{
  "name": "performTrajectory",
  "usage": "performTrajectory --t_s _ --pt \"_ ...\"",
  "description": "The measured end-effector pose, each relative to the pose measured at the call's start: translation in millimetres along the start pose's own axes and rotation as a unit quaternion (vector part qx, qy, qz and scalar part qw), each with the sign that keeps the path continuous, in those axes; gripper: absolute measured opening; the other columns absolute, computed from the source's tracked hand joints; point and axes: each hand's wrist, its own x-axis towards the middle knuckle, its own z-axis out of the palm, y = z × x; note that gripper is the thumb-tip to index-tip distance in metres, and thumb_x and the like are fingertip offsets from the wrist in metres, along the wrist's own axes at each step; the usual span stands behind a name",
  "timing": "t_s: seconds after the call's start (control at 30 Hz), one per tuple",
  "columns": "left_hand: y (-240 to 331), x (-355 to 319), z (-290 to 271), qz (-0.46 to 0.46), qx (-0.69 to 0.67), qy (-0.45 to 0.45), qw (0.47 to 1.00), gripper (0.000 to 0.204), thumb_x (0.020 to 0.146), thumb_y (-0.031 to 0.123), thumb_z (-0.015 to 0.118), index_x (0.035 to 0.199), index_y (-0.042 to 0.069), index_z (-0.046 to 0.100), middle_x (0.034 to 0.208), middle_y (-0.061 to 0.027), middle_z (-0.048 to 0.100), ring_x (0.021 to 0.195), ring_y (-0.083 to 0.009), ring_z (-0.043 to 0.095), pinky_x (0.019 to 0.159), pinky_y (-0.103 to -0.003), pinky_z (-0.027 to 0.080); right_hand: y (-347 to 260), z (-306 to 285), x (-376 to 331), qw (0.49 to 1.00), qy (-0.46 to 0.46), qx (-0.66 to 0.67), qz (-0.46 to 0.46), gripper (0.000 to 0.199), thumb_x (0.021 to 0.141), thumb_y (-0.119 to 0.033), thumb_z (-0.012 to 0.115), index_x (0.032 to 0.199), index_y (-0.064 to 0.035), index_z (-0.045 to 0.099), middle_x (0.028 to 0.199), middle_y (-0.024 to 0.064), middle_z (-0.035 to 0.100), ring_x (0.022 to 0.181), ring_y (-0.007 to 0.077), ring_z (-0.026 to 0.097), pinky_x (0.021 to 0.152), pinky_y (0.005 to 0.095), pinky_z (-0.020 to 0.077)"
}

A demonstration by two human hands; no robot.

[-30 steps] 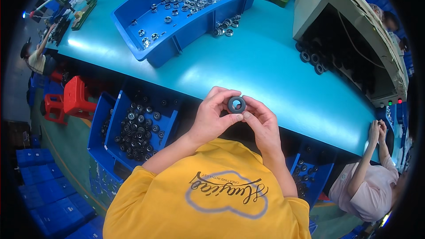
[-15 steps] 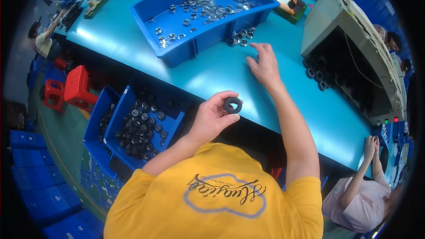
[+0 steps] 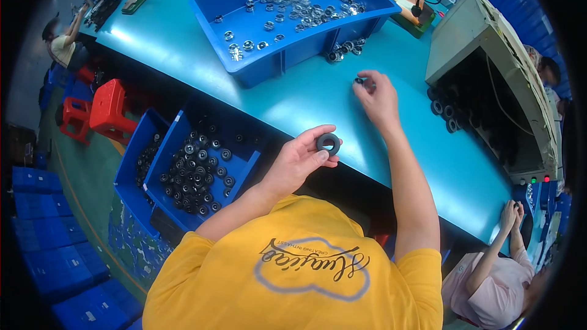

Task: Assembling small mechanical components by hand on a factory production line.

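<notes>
Between the thumb and fingers of my left hand [image 3: 299, 157] is a black rubber ring [image 3: 328, 143], its hole facing up toward me, held over the table's near edge. My right hand [image 3: 379, 99] pinches a small shiny metal hub [image 3: 359, 81] above the tabletop. Just beyond that hand, a small group of metal hubs [image 3: 346, 49] lies on the table against the blue bin [image 3: 263, 64]. Many more silver hubs [image 3: 293, 3] are spread over the bin's floor.
At the right stands a beige machine housing [image 3: 483, 36] with black rings [image 3: 449, 113] piled in its opening. Blue crates [image 3: 247, 174] below the table's left edge hold black wheels [image 3: 199, 168]. Red stools [image 3: 110, 110] stand left. A co-worker [image 3: 495, 281] sits at the lower right.
My right hand has closed on a metal hub from the small group and drawn back toward me. The left hand still holds the ring. The whole view has shifted slightly.
</notes>
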Motion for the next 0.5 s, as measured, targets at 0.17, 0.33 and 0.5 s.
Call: performTrajectory --t_s 0.17,0.33,0.5 --pt "-7.7 9.0 5.0 -0.006 0.008 -0.008 1.0 0.056 0.103 0.008 0.064 0.155 0.001 0.044 0.138 -0.0173 0.065 0.111 -0.0196 0.069 0.101 -0.035 0.057 -16.2 -37.5 -88.7 0.936 -0.057 0.334 0.097 0.033 0.089 -0.003 0.077 0.121 0.0016 0.07 0.103 0.0024 0.062 0.098 0.013 0.065 0.086 0.0285 0.0562" --pt "-15.6 17.9 15.2 -0.02 0.004 -0.025 0.999 0.057 0.103 0.009 0.066 0.155 0.0 0.044 0.138 -0.018 0.065 0.111 -0.0202 0.069 0.101 -0.036 0.057 -18.9 -45.3 -147.8 0.875 -0.031 0.468 0.118 0.036 0.086 0.009 0.076 0.121 0.0011 0.07 0.109 0.0022 0.061 0.1 0.0103 0.063 0.088 0.025 0.0559" --pt "-21.4 19.8 25.3 -0.03 0.02 -0.042 0.998 0.057 0.103 0.01 0.066 0.155 -0.001 0.044 0.138 -0.0183 0.065 0.112 -0.0207 0.069 0.101 -0.036 0.057 -10.5 -44.2 -168.6 0.842 -0.019 0.518 0.152 0.038 0.086 0.011 0.077 0.121 -0.0001 0.069 0.11 0.0012 0.062 0.1 0.0087 0.062 0.089 0.0243 0.056"
